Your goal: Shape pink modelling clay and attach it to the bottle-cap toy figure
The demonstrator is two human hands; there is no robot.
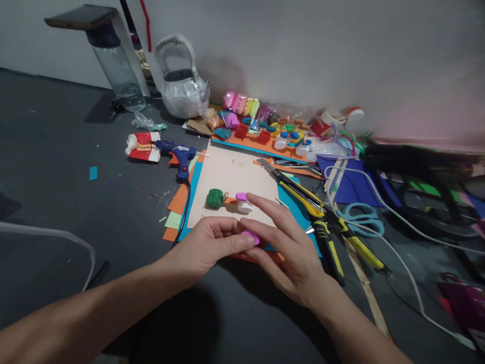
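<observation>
A small pink piece of modelling clay is pinched in my left hand, under the thumb. My right hand closes round the same piece from the other side, thumb below and a finger behind it, while its index finger stretches forward. Part of the clay is hidden by the fingers. Just beyond them, on a cream sheet of paper, stand a green round piece and a small white piece with a pink top.
A blue glue gun lies left of the paper, its cord running toward me. On the right are a yellow utility knife, pliers and light-blue scissors. Behind stand a kettle, a water bottle and colourful clay packs.
</observation>
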